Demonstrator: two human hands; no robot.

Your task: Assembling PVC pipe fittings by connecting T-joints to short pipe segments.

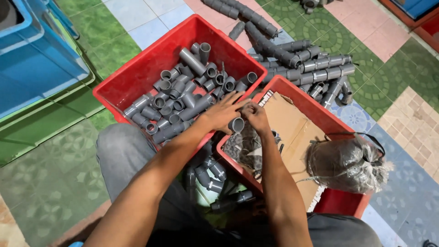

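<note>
- We've got our left hand (222, 112) wrapped around a short grey pipe fitting (236, 124), held between the two red crates.
- Our right hand (256, 116) pinches at its top, fingers closed tight.
- Left crate (137, 77): loose fittings. Right crate (292, 93): cardboard, a bagged bundle (347, 162).

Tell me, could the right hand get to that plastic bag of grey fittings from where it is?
Probably yes: the bag lies uncovered on cardboard, nothing between, though the right hand is busy with a grey fitting.
</note>
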